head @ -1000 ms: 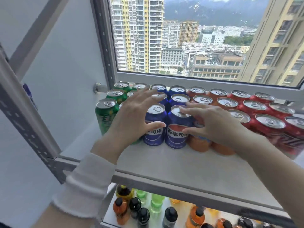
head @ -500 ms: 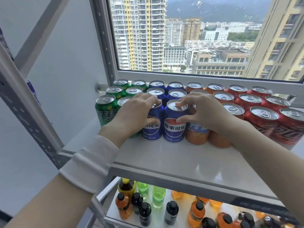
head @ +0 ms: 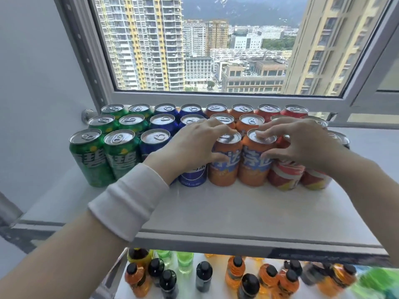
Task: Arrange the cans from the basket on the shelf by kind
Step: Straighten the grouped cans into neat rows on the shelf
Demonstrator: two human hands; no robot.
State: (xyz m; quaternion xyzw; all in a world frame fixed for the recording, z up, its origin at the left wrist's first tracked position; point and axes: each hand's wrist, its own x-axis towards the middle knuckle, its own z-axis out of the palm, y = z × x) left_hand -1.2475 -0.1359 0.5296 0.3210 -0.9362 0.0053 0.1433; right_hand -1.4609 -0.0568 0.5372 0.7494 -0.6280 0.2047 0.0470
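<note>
Cans (head: 248, 123) packed three deep on the white shelf (head: 237, 208), right under the window (head: 194, 50)! Sorted by colour, left to right: green cans (head: 90, 156), blue cans (head: 164, 121), orange in the middle, red cans (head: 282, 175) at the far end. Up front, both hands in the thick of it. Left hand (head: 192, 145), white sleeve (head: 127, 199) at the wrist, curled over the left orange can (head: 224, 169) in the front row: fingertips on the lid, thumb pressed to its side, palm across the nearest of the blue cans. Right hand (head: 302, 143) gripping the right orange can (head: 254, 167) likewise, fingers bent onto the lid, thumb on the label. Two orange cans upright, touching side by side, just beside the front red ones. Down below, on the lower shelf (head: 216, 277), bottles (head: 235, 275) with black caps, orange and green, some blurred.
</note>
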